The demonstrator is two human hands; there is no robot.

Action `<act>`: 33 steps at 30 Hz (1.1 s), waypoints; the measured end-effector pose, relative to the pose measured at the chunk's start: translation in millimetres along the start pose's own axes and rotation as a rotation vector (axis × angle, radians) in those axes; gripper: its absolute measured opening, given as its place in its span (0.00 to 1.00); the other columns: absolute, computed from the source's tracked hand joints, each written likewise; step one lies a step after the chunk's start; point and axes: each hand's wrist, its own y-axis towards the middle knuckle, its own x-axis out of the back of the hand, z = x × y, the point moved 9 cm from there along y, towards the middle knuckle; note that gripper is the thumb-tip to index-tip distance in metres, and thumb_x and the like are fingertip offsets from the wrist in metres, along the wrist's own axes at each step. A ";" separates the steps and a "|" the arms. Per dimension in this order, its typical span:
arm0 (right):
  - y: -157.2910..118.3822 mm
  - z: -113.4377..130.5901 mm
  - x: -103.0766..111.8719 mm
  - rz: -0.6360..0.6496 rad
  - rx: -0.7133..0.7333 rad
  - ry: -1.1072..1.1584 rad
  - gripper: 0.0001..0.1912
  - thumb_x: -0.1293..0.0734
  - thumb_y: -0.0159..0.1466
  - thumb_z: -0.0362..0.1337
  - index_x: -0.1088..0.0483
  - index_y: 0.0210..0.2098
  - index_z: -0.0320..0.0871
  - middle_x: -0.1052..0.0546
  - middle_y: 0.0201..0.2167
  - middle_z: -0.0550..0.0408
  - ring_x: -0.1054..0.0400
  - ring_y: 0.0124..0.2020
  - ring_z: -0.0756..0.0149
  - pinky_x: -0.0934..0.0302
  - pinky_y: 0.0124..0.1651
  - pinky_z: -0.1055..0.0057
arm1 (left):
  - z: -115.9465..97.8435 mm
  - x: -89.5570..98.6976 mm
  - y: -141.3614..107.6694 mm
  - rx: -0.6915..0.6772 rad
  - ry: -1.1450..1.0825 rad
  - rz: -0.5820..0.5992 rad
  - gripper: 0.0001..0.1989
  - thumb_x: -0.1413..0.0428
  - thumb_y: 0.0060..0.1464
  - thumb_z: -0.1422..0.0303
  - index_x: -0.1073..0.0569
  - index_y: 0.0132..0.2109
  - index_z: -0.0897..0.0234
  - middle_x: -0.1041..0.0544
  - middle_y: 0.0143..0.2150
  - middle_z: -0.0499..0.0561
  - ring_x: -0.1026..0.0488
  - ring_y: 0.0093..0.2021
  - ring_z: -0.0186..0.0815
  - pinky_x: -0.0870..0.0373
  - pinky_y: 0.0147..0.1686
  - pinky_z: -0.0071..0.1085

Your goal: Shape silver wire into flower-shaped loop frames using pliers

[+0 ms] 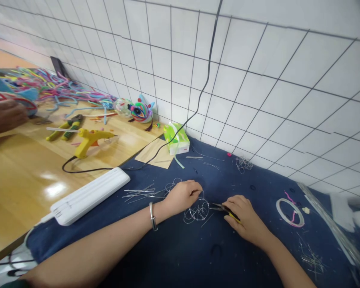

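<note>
1. Pinching the upper edge of a looped wire piece (199, 213), the left grip (181, 197) is clenched on it, over the dark blue cloth (180, 258).
2. Wrapped around a pair of pliers (223, 208), the right grip (243, 218) holds their tips at the piece's right edge; whether the jaws bite wire, I cannot tell.
3. The piece looks partly formed — a rounded outline with curls inside is there, but thin ends appear loose, and its top is hidden by fingers.
4. Left of it, straight wires (142, 193) lie unbent, so plenty seems unworked.
5. Farther right sit a white ring (290, 213) and, by the wall, a wire tangle (243, 164).
6. Beyond, on the wooden desk (21, 160), a glue gun (90, 142) lies unheld; past it a colourful ornament (143, 114) looks finished — unlike the bare wire piece.
</note>
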 end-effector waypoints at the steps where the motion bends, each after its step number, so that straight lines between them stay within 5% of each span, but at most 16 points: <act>1: -0.3 -3.4 -0.1 -0.007 -0.003 -0.007 0.15 0.40 0.61 0.39 0.35 0.47 0.45 0.31 0.43 0.49 0.40 0.46 0.60 0.43 0.46 0.61 | 1.7 0.2 0.4 0.010 -0.007 -0.002 0.11 0.53 0.47 0.82 0.29 0.29 0.65 0.30 0.27 0.46 0.33 0.29 0.29 0.38 0.30 0.23; 5: -1.2 -16.9 5.6 -0.115 -0.085 -0.137 0.16 0.39 0.60 0.42 0.34 0.47 0.45 0.30 0.43 0.46 0.40 0.48 0.55 0.45 0.47 0.55 | 4.1 2.7 0.9 0.025 -0.030 -0.019 0.10 0.54 0.46 0.82 0.31 0.28 0.65 0.30 0.27 0.46 0.34 0.29 0.29 0.39 0.30 0.23; 9: 6.2 -5.9 14.8 -0.228 -0.113 -0.122 0.15 0.38 0.60 0.42 0.32 0.45 0.46 0.29 0.44 0.47 0.39 0.48 0.54 0.45 0.46 0.55 | 2.5 2.2 1.0 0.010 -0.038 -0.009 0.10 0.54 0.46 0.82 0.31 0.28 0.65 0.29 0.27 0.46 0.33 0.29 0.29 0.39 0.30 0.23; 16: 49.1 23.9 -11.5 -0.172 -0.166 0.334 0.08 0.37 0.58 0.39 0.30 0.38 0.47 0.27 0.32 0.57 0.34 0.32 0.68 0.39 0.36 0.71 | 4.9 -1.2 0.3 0.033 -0.050 -0.003 0.09 0.52 0.48 0.80 0.29 0.31 0.65 0.28 0.28 0.47 0.33 0.30 0.30 0.38 0.31 0.24; 28: 47.5 18.0 -21.9 -0.232 -0.241 0.403 0.05 0.38 0.58 0.37 0.33 0.27 0.45 0.30 0.22 0.60 0.36 0.26 0.70 0.42 0.30 0.75 | 17.2 -14.4 1.7 0.173 -0.454 0.178 0.08 0.51 0.54 0.71 0.27 0.37 0.65 0.27 0.31 0.47 0.31 0.31 0.29 0.35 0.32 0.24; 33: 45.9 17.4 -22.7 -0.227 -0.240 0.424 0.05 0.37 0.58 0.37 0.33 0.26 0.45 0.30 0.22 0.60 0.36 0.26 0.70 0.42 0.30 0.76 | 8.8 -9.6 2.2 0.121 -0.434 0.149 0.08 0.50 0.55 0.70 0.26 0.36 0.65 0.25 0.33 0.48 0.30 0.34 0.30 0.34 0.35 0.25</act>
